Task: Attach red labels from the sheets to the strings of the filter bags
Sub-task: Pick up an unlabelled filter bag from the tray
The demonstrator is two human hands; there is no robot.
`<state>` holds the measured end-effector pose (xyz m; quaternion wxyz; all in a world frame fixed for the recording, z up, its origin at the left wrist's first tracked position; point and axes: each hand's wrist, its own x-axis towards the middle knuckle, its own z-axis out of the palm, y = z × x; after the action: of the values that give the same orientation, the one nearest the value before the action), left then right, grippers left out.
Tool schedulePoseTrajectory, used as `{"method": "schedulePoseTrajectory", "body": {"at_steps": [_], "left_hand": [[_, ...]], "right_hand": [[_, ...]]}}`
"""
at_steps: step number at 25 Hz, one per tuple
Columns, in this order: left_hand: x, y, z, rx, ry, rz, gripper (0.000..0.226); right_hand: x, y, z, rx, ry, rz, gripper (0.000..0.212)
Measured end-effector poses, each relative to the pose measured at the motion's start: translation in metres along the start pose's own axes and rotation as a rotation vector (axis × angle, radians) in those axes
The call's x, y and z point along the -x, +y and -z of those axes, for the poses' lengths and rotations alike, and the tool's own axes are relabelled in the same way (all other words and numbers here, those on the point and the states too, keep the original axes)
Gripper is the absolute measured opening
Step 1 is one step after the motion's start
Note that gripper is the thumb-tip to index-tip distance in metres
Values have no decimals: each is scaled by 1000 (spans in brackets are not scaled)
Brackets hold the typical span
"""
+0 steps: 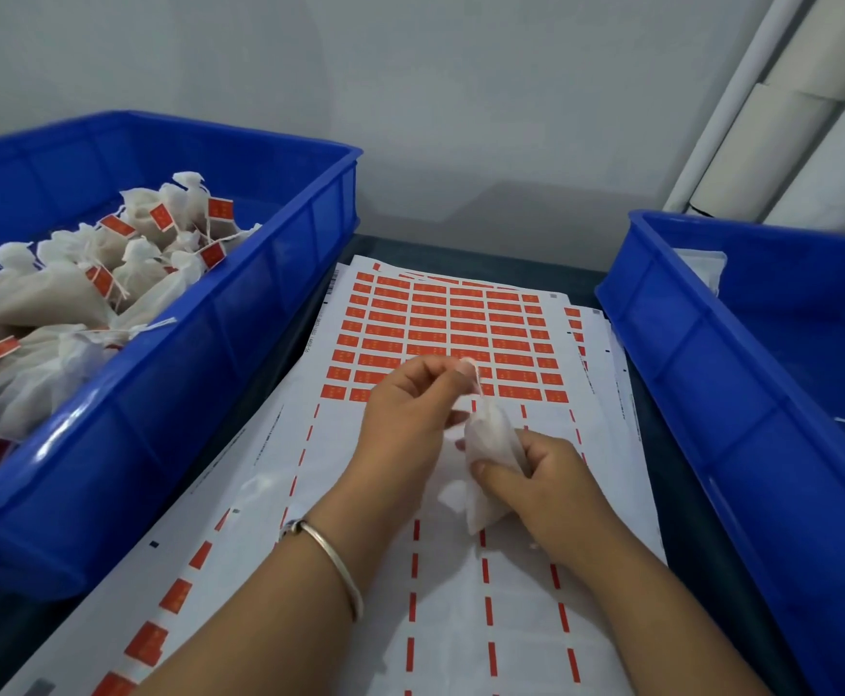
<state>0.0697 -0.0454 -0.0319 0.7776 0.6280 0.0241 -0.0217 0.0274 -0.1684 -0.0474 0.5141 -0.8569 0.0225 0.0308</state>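
Nearest to me, my left forearm crosses the white backing sheet (460,620), a thin silver bangle (340,570) round the wrist. This near part of the sheet is stripped, with only red dashed strips left. Just above it, my right hand (546,489) curls its fingers and thumb round the lower body of a small white mesh filter bag (491,459), held tilted over the sheet. My left hand (410,414) is up beside it, fingertips pinching the bag's thin white string (474,376) at the top; I cannot tell whether a label is in that pinch. Beyond the hands the sheet carries a grid of red rectangular labels (440,326), with more sheets stacked under it. At left stands a large blue plastic crate (239,313) heaped with white filter bags (109,273) that carry red tags on their strings. At right is a 2nd blue plastic crate (701,344), and pale rolled tubes (772,128) lean on the grey wall behind.
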Motion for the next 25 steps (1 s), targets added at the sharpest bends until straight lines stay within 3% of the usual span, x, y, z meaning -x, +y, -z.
{"method": "schedulePoseTrajectory", "body": {"at_steps": [1, 4, 7, 9, 12, 14, 15, 17, 20, 25], "left_hand": [[-2, 0, 2, 18, 52, 4, 19], [-8, 3, 6, 145, 163, 98, 21], [-12, 6, 6, 270, 214, 223, 22], [-13, 5, 5, 267, 230, 243, 17], [-11, -1, 2, 22, 195, 157, 14], [-6, -4, -1, -240, 121, 27, 14], [-3, -6, -2, -337, 56, -44, 14], [2, -8, -3, -439, -100, -148, 18], [7, -10, -3, -539, -290, -265, 22], [8, -10, -1, -603, -323, -353, 26]], "right_hand": [[0, 1, 1, -22, -5, -23, 9], [2, 2, 5, -199, 29, -109, 29], [-1, 1, 15, -658, -45, -141, 39], [-4, 1, 21, -1022, -103, -145, 26], [-8, 5, 28, -1382, -94, -128, 16], [-10, 8, 32, -1497, -31, -157, 45], [-11, 9, 33, -1494, 27, -177, 50], [-13, 11, 35, -1403, 131, -195, 34], [-13, 11, 33, -1106, 139, -161, 22], [-7, 10, 20, -396, 136, -83, 16]]}}
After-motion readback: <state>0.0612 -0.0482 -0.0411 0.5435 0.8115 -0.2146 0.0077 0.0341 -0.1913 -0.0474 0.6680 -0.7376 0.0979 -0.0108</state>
